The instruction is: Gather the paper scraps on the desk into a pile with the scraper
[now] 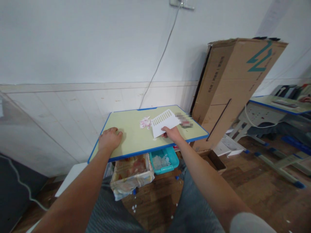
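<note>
My right hand (171, 134) pinches the near edge of a white card (165, 123), thumb on top. A row of narrow beige slots or strips runs along the card's far side. The card is tilted above the table (131, 139). Resting on the left part of the table, my left hand (110, 138) has its fingers curled in, and nothing shows in it. Between the hands, touching or close to the card's left edge, lies a small heap of pink and white paper scraps (145, 122). A blurred-out item (185, 121) sits right of the card.
Under the table are a cloth-lined box (132, 179) and a turquoise basket (173, 158) holding whitish pieces. A tall cardboard box (225, 87) stands at the table's right, with a small open carton (220, 163) below. A wall (97, 42) closes off the back; another desk (279, 103) is far right.
</note>
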Demonstrator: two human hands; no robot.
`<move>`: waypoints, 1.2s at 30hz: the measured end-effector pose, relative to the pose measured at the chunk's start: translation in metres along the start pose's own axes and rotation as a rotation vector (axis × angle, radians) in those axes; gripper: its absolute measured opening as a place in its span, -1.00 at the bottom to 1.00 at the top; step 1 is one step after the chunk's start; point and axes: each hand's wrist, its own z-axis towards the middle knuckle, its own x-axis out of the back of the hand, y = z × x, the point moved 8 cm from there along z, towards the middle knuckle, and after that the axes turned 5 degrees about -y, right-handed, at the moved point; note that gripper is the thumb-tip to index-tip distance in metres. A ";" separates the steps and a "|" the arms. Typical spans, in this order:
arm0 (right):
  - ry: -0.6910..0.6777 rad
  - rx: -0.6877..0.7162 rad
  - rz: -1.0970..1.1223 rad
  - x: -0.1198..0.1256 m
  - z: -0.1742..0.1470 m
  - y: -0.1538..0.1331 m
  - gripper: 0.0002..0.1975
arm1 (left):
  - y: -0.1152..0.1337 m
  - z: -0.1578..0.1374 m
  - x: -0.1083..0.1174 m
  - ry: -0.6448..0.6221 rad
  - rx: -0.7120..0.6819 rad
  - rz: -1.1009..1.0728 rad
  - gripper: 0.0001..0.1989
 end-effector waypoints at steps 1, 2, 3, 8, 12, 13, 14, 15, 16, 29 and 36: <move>0.002 0.006 0.001 0.001 -0.003 0.000 -0.78 | 0.000 0.000 -0.001 -0.005 0.000 0.001 -0.34; 0.004 0.012 0.001 0.002 -0.006 0.000 -0.78 | 0.000 0.000 -0.001 -0.006 -0.001 0.003 -0.33; 0.008 0.017 0.001 0.003 -0.009 0.000 -0.78 | 0.001 0.000 -0.001 -0.004 -0.002 0.006 -0.33; 0.018 0.025 -0.011 0.004 -0.013 0.001 -0.83 | 0.001 0.000 -0.001 0.004 -0.009 0.017 -0.32; 0.011 0.018 -0.011 0.003 -0.014 0.000 -0.85 | 0.002 -0.001 0.000 0.003 -0.007 0.015 -0.33; 0.009 0.018 -0.010 0.004 -0.015 0.000 -0.85 | 0.002 -0.001 0.001 0.002 -0.004 0.013 -0.33; 0.007 0.018 -0.008 0.004 -0.016 -0.001 -0.84 | 0.002 -0.001 0.001 0.001 -0.004 0.010 -0.33; 0.004 0.018 -0.006 0.004 -0.016 -0.001 -0.84 | 0.002 -0.001 0.000 0.000 -0.006 0.006 -0.33; 0.002 0.018 -0.004 0.004 -0.017 -0.002 -0.83 | 0.002 -0.001 0.000 -0.003 -0.008 0.003 -0.33; 0.008 -0.002 0.025 0.006 -0.018 -0.001 -0.89 | 0.001 0.000 -0.002 -0.019 -0.006 0.010 -0.34; 0.020 0.002 0.068 0.006 -0.022 -0.004 -0.90 | 0.000 -0.001 -0.001 0.010 -0.017 -0.030 -0.35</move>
